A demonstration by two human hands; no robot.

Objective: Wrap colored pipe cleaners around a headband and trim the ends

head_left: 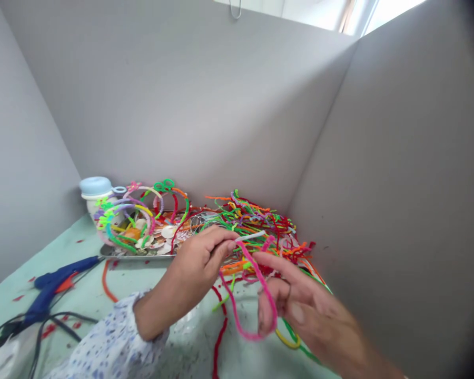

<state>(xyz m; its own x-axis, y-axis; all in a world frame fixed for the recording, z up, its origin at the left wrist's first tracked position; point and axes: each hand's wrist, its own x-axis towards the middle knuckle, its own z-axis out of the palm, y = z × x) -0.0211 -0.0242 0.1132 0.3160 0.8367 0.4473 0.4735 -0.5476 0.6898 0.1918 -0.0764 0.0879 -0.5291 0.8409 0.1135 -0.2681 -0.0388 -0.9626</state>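
Our left hand (201,258) is clenched, pinching a white pipe cleaner (249,236) between fingers and thumb, with a pink pipe cleaner (253,337) looping down below it and rising again. Our right hand (312,310), blurred, is open, its fingers spread just beside that loop; we cannot tell whether they touch it. Both hands are held over the pale green worktop (75,252), in front of a tangled heap of coloured pipe cleaners (253,221). Farther left lie a metal tray (138,256) bearing bent pipe-cleaner shapes, a white jar with a pale blue lid (95,189) and a blue hot glue gun (59,279)
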